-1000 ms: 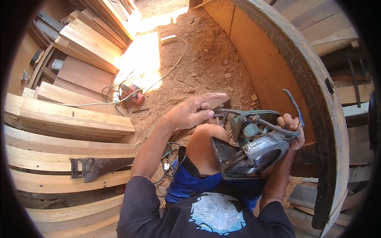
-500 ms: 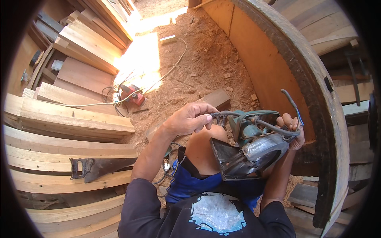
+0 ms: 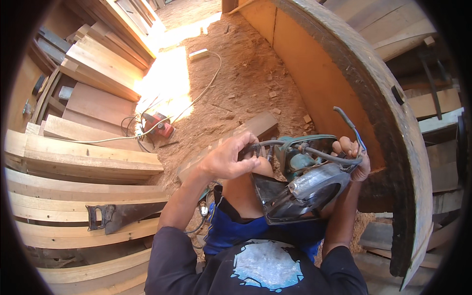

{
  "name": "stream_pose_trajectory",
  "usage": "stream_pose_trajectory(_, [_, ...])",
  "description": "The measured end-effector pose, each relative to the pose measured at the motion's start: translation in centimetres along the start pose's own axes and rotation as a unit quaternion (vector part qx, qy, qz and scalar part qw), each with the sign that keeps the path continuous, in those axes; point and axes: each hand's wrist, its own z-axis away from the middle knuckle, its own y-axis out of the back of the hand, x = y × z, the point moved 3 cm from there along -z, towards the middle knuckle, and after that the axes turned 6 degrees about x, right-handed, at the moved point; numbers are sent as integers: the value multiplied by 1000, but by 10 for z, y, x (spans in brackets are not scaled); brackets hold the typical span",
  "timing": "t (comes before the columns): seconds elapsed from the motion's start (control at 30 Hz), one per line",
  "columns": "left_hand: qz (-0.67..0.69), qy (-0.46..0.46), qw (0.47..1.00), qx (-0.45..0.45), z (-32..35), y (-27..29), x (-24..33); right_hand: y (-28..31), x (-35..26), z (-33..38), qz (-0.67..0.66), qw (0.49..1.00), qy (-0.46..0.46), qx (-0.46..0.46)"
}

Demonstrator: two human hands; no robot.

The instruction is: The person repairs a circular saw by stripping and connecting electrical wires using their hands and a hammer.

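Note:
A circular saw with a green body and a grey metal blade guard rests tilted across my lap. Its dark base plate faces toward my left. A thick grey cable runs over the saw from one hand to the other. At its left part, my left hand pinches the cable between thumb and fingers. On the right, my right hand has its fingers curled around the cable beside the saw. A loose grey cable end with a thin blue wire rises above that hand.
A handsaw lies on stacked planks at the left. Farther off, a red power tool and a pale extension cord lie on the sawdust-covered floor. A large curved wooden panel stands close at my right. A plank lies ahead.
The whole view has shifted slightly. My left hand has turned a little, its fingers now more curled at the cable. The saw and my right hand hold nearly the same pose.

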Motion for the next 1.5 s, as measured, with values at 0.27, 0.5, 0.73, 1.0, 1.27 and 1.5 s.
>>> stream_pose_trajectory(0.27, [-248,-71,958,128,-2,-6,22,-6,-1,-4,9,1000,8,-7])
stream_pose_trajectory(0.5, [-100,-131,983,85,-36,-7,41,-7,-1,-4,50,999,6,10])
stream_pose_trajectory(0.73, [-214,-309,925,-47,-98,-45,107,-4,-5,0,87,996,17,20])
stream_pose_trajectory(1.0, [-217,-183,931,-230,-126,-48,80,-3,-3,0,82,996,19,17])
stream_pose_trajectory(1.27, [-178,-250,947,-100,-145,-56,103,-3,-3,-3,75,997,25,7])
stream_pose_trajectory(1.5, [-195,-228,950,-88,-133,-52,109,8,-6,-1,85,996,19,29])
